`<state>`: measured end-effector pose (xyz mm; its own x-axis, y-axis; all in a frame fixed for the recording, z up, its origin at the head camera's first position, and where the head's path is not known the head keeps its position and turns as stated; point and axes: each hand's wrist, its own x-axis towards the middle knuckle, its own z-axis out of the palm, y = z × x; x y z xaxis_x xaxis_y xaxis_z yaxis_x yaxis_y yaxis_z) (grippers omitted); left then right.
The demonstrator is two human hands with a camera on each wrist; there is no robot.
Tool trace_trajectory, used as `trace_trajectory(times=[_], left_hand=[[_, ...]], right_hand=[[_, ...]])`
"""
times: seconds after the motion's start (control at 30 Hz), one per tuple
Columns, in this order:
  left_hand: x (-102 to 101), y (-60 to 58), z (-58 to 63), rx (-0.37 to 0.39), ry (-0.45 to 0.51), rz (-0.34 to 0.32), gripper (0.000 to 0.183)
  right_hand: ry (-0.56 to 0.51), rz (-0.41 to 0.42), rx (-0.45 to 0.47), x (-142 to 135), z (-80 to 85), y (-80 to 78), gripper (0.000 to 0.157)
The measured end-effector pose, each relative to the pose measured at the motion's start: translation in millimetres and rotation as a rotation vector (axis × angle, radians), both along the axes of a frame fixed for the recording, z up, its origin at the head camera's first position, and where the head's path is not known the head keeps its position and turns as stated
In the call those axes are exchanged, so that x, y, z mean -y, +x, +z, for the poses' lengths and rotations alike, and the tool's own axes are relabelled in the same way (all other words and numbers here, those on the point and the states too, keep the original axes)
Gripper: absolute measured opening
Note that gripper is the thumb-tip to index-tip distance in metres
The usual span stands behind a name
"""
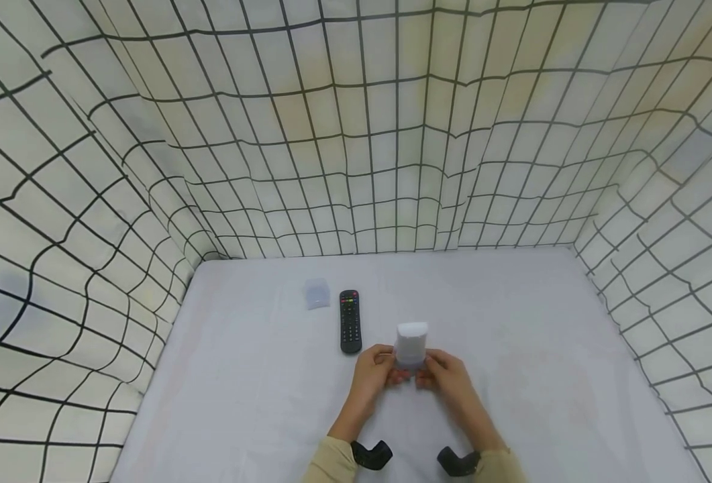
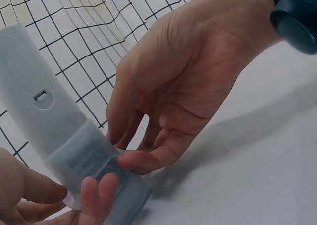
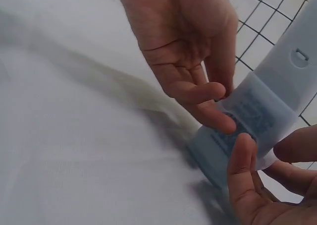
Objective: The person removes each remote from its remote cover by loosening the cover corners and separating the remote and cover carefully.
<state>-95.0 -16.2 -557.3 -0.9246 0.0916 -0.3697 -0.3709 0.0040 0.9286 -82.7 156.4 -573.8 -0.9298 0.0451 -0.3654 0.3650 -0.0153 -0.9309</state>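
Note:
A white remote control [image 1: 412, 341] stands tilted up between both hands, its battery-cover latch showing in the wrist views. Around its lower part is a translucent plastic sleeve [image 2: 86, 155] with blurred bluish print. My left hand [image 1: 370, 376] pinches one side edge of the sleeve between thumb and fingers. On the opposite edge, my right hand [image 1: 452, 384] grips with its thumb and fingertips. The sleeve's lower end reaches down close to the white cloth. Fingers hide part of the sleeve's edges.
Left of the hands lies a black remote control [image 1: 350, 322] on the white-covered table [image 1: 241, 389]. Beyond it is a clear plastic piece [image 1: 317, 294], perhaps another sleeve. White walls with black netting [image 1: 386, 168] enclose the back and sides.

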Motion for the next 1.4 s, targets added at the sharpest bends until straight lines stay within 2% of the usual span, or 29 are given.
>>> trace_trajectory(times=[0.2,0.47,0.73,1.0,1.13,1.4], left_hand=[[4.1,-2.4,-1.4,-0.011,0.018,-0.031,0.028],[3.9,-3.1,-0.9,-0.022,0.061,-0.023,0.026],[2.4,-3.3,4.0,-0.003,0.011,-0.011,0.027],[3.4,-6.1,3.0,-0.020,-0.031,-0.061,0.028],[1.6,-6.4,0.6,-0.039,-0.046,-0.044,0.027],[-3.7,-6.5,-8.2,-0.080,-0.094,0.030,0.025]], right_hand=[[-0.015,-0.003,0.030,-2.8,5.2,-1.4,0.030],[-0.044,-0.012,0.059,-5.7,8.0,-3.1,0.027],[-0.043,0.004,0.066,-8.8,9.9,-3.0,0.029],[-0.054,0.002,0.058,-9.3,10.1,-2.5,0.028],[-0.007,-0.021,0.041,-7.5,8.6,-2.3,0.026],[0.150,-0.050,0.010,-3.7,4.8,-3.0,0.019]])
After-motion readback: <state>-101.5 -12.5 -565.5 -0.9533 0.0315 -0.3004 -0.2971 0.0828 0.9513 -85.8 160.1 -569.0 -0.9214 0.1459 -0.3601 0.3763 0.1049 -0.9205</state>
